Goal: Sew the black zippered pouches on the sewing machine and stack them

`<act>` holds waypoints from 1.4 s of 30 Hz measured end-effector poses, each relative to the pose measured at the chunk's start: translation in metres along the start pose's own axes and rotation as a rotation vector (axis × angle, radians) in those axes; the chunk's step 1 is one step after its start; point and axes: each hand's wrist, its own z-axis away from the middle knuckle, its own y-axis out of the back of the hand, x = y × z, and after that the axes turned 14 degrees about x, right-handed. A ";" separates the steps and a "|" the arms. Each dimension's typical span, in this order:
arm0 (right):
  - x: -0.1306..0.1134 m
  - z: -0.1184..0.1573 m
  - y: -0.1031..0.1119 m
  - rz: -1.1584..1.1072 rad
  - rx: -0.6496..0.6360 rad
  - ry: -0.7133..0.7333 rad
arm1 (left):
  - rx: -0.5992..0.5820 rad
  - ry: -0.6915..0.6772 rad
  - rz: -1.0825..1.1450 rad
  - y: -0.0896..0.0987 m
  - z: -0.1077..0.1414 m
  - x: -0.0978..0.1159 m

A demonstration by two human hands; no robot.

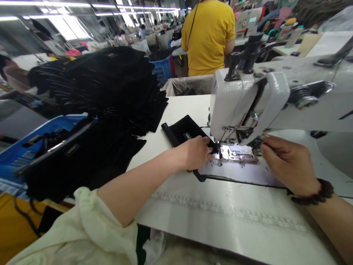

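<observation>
I log: left grip (196, 152) half-open, resting on black cloth (187, 124); right grip (292, 162) pinched beside sewing machine (230, 99), hold unclear.

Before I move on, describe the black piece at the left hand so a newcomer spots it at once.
Find the white sewing machine on the pale table. Just left of its needle area, the left hand rests on the black piece. Unlike the heaped black pile farther left, it lies singly, a small label showing.

I see a sewing workshop: a white metal sewing machine (248, 99), heaped black fabric pieces (102, 81), long ceiling tube lights (46, 4).
</observation>
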 end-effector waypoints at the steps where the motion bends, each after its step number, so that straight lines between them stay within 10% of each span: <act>1: 0.000 -0.001 0.000 -0.011 0.005 -0.020 | 0.000 -0.034 0.000 -0.001 0.001 -0.003; 14: -0.004 -0.003 -0.002 -0.085 -0.012 -0.196 | 0.030 -0.046 0.009 -0.006 0.001 -0.004; 19: -0.001 0.003 -0.001 -0.010 -0.089 0.045 | -0.006 0.005 0.018 0.000 0.006 0.006; 25: -0.005 0.030 -0.011 0.046 -0.520 0.508 | 0.052 0.028 0.094 0.005 0.015 0.037; 28: -0.006 0.036 -0.013 0.074 -0.606 0.510 | 0.096 0.219 0.138 0.003 0.016 0.045; 36: -0.003 0.039 -0.012 0.153 -0.634 0.500 | 0.085 0.162 0.175 0.005 0.019 0.036; 42: -0.015 0.030 0.001 -0.003 -0.701 0.490 | 0.216 0.258 0.172 0.020 0.039 0.069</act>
